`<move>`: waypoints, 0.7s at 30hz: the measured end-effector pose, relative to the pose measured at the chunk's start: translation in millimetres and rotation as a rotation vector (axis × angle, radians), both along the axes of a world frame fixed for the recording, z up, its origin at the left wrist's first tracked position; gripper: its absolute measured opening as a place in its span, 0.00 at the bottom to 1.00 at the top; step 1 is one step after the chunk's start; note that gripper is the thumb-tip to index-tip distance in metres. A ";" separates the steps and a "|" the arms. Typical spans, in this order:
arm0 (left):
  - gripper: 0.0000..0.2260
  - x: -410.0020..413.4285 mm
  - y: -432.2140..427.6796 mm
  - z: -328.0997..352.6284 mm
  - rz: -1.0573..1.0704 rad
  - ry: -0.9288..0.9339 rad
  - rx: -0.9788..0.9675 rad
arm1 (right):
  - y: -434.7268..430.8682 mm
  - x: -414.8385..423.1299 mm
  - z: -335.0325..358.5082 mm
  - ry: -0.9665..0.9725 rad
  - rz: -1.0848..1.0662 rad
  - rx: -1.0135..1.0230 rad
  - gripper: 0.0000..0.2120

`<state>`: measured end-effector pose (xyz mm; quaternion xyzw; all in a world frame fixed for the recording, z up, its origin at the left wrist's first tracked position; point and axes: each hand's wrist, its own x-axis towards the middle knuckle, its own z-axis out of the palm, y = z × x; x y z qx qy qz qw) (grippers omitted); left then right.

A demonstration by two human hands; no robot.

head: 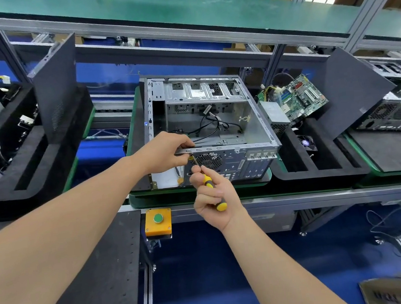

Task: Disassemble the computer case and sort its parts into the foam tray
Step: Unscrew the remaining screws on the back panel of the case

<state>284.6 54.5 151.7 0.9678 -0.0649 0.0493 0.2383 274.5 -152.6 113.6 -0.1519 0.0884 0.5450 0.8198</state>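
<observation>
Head view, the only one: the computer case (206, 125) lies open on its side on a green-edged pallet (269, 177) on the table, rear panel toward you. Your left hand (166, 151) is closed over the near top rail of the case, fingers (185, 145) curled on the metal edge, steadying it. Your right hand (213, 196) is wrapped around a yellow-and-black screwdriver (210, 188), its tip raised toward the rear panel just beside the fan grille (208, 161); whether it sits in a screw head is too small to tell. Progress, as judged: well along. The bay is largely stripped, with only loose cables (212, 124) showing inside. A motherboard (299, 96) and a power supply (273, 115) rest at the far end of the foam tray (323, 161) on your right, a small fan (306, 143) lies in one slot, and a dark side panel (354, 90) leans at the tray's far side. Left to do, likely: the rear fan, the cables, and any remaining brackets.
</observation>
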 end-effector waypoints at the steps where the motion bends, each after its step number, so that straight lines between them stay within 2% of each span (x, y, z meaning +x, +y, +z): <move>1: 0.15 0.0 0.0 -0.1 0.001 0.001 0.001 | 0.9 -1.4 -1.6 0.056 -0.010 0.061 0.16; 3: 0.15 0.0 0.1 -0.9 0.001 -0.007 -0.002 | 5.6 -2.7 -0.2 0.032 -0.042 0.037 0.15; 6: 0.16 -0.4 -0.5 -0.9 0.004 -0.020 -0.011 | 10.6 -2.6 8.9 -0.206 -0.056 -0.265 0.10; 8: 0.16 -0.6 -0.6 -0.8 0.006 -0.021 -0.017 | 10.3 -3.3 13.6 -0.495 -0.032 -0.594 0.09; 11: 0.16 -0.3 -0.5 -2.0 0.013 -0.003 -0.037 | 12.7 -9.3 15.1 -1.107 -0.055 -1.133 0.12; 13: 0.16 -1.0 -0.7 -2.4 0.028 0.003 -0.079 | 15.2 -12.5 14.8 -1.366 -0.106 -1.350 0.12; 15: 0.15 -3.2 -1.0 -1.8 0.039 0.008 -0.145 | 15.9 -14.0 14.4 -1.386 -0.138 -1.337 0.12; 21: 0.09 -3.5 -3.4 -0.1 0.070 0.003 -0.171 | 13.6 -9.7 11.6 -1.305 -0.139 -1.287 0.11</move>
